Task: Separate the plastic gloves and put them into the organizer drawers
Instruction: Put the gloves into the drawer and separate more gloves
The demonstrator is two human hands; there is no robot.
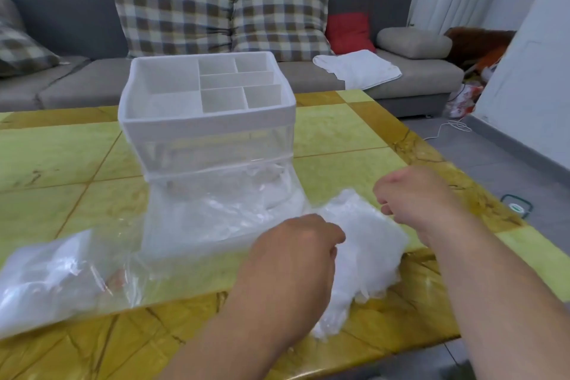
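Stack of thin clear plastic gloves: lower centre-right of frame, on yellow-green tiled table. Your left hand pinches its near-left edge with curled fingers. Your right hand hangs over its far edge, fingers curled; whether it pinches a glove cannot be told. White plastic organizer: centre, its clear bottom drawer pulled out with crumpled plastic inside. Clear plastic bag: lower left.

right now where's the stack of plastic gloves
In the head view the stack of gloves lies on the table right of centre, near the front right corner of the organizer, between the left hand and the right hand.
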